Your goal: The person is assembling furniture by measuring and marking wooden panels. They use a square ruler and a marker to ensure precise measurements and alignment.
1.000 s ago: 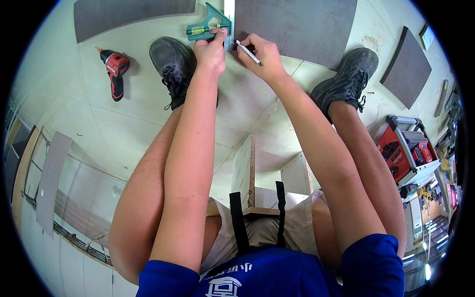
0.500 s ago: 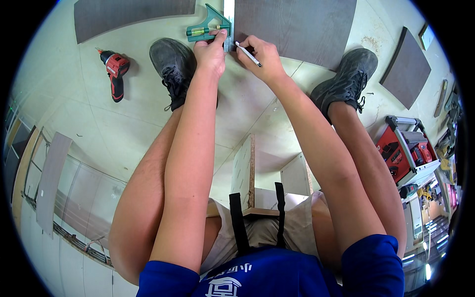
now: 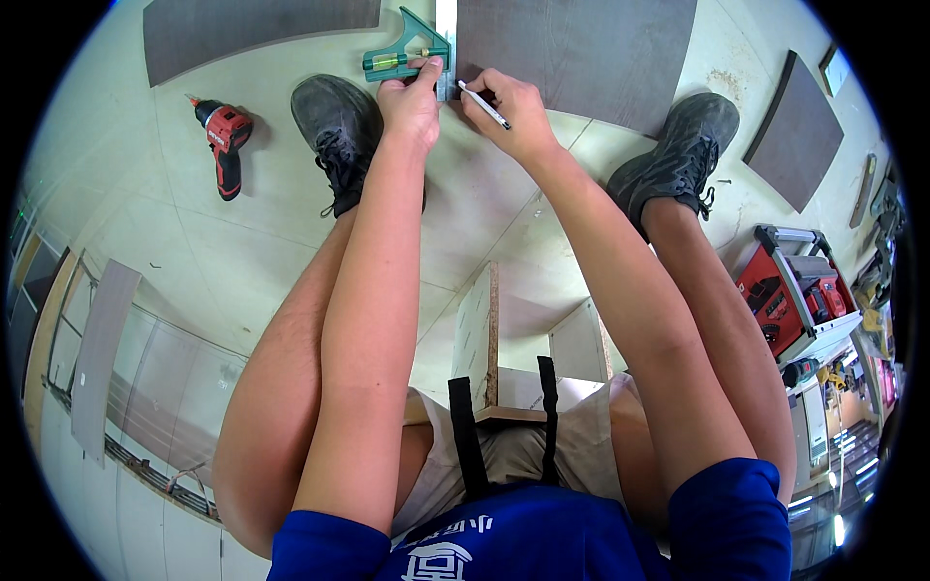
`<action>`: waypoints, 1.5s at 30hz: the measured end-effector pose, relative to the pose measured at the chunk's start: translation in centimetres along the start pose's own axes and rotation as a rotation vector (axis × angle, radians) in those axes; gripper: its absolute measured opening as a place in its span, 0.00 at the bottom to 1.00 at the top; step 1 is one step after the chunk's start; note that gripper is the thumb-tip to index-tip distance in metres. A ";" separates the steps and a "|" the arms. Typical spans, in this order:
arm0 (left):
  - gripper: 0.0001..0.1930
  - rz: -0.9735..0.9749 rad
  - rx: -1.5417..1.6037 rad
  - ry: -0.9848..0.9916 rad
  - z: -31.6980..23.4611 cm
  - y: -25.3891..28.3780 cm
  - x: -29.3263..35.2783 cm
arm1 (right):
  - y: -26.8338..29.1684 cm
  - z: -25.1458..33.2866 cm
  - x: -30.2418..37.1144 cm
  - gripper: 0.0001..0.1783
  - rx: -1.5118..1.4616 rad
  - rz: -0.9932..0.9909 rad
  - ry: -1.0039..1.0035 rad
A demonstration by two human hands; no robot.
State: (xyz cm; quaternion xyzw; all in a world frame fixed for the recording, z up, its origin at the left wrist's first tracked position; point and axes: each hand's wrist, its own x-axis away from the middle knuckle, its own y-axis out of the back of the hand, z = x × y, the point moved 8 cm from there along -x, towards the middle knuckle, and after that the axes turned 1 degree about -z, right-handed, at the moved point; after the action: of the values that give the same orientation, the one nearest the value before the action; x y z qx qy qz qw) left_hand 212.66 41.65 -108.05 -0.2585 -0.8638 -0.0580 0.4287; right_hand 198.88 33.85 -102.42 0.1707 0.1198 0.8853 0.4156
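My left hand (image 3: 411,103) grips the green head of a combination square (image 3: 395,60), which has a small level vial in it. The square's metal blade (image 3: 446,19) lies along the left edge of a dark wood-grain board (image 3: 576,53) on the floor. In my right hand (image 3: 511,111) a white marker pen (image 3: 486,107) is pinched between the fingers. Its upper end points toward the blade and the board's near left corner; I cannot tell whether a tip touches the board.
A red and black cordless drill (image 3: 226,143) lies at the left. Dark panels lie at far left (image 3: 257,34) and right (image 3: 796,136). A red tool case (image 3: 790,290) stands at the right. Below me is a small board stool (image 3: 475,339), between my legs. My black shoes (image 3: 337,126) flank the work.
Almost nothing differs. The square, both hands and the pen appear very slightly further left in the picture, along with the board.
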 end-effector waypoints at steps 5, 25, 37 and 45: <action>0.06 -0.001 0.013 0.009 -0.1 -0.3 0.2 | 0.0 0.1 0.0 0.10 0.019 -0.001 -0.014; 0.07 -0.009 0.012 0.000 0.2 0.2 -0.3 | 0.3 0.3 0.0 0.09 -0.031 0.007 -0.045; 0.07 -0.003 0.032 -0.001 0.2 0.1 -0.3 | 0.3 0.5 -0.1 0.09 -0.025 -0.002 -0.024; 0.06 0.020 0.000 0.006 0.3 0.2 -0.5 | 0.3 -0.1 -0.1 0.10 -0.061 0.000 -0.087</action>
State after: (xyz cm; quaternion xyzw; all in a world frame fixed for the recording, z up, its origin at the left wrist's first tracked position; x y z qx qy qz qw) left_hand 212.81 41.76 -108.61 -0.2667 -0.8598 -0.0545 0.4319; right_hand 198.70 33.62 -102.40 0.1961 0.0748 0.8803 0.4255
